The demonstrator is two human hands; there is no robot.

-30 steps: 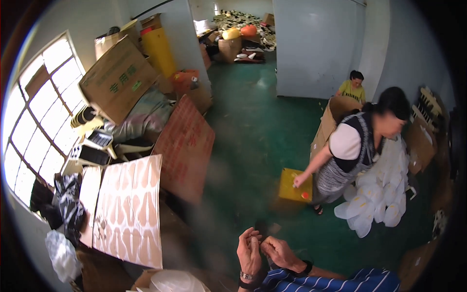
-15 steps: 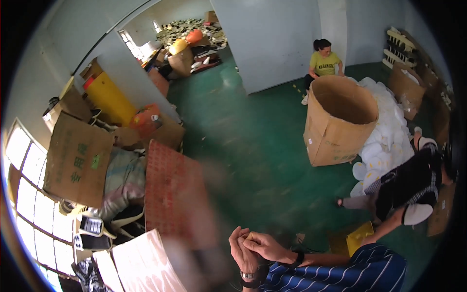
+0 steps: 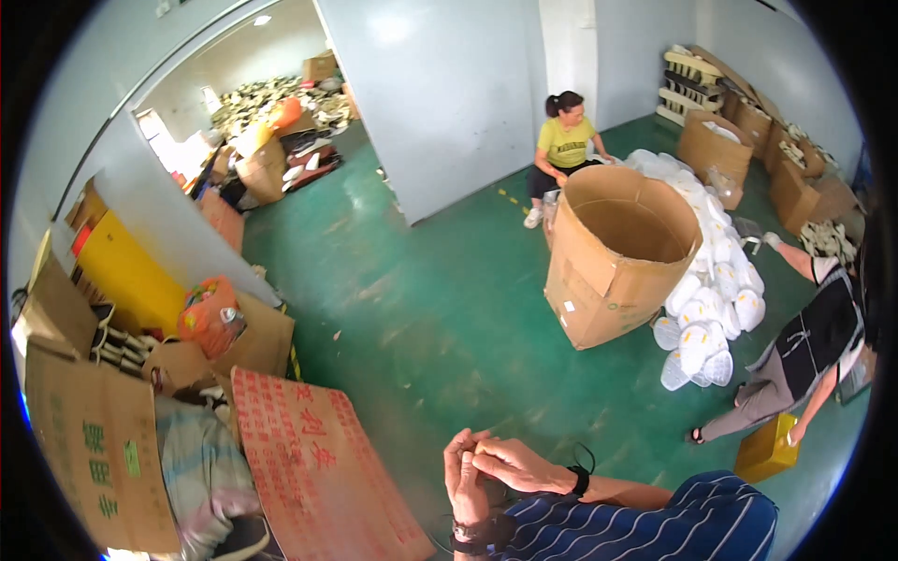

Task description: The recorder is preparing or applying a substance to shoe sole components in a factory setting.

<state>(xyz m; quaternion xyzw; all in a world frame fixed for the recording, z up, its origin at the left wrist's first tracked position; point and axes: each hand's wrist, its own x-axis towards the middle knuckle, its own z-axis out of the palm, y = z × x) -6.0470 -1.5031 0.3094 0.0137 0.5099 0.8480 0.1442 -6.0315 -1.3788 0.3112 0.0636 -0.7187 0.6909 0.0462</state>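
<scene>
My left hand (image 3: 465,486) and my right hand (image 3: 516,465) are pressed together low in the view, above my striped blue sleeve (image 3: 655,525). The right palm lies over the fingers of the upright left hand. Nothing shows between them. A watch (image 3: 465,535) sits on the left wrist and a black band (image 3: 580,480) on the right. A flat red printed cardboard sheet (image 3: 313,458) lies on the floor just left of my hands.
A tall open cardboard box (image 3: 617,252) stands on the green floor beside a heap of white sole-shaped pieces (image 3: 711,309). One person in a yellow top (image 3: 566,150) sits behind it. Another person (image 3: 809,351) bends near a small yellow box (image 3: 767,449). Cartons (image 3: 84,449) crowd the left.
The view has swung to the right, bringing the open box and the seated person toward the middle. The bending person now sits at the right edge. My hands stay clasped.
</scene>
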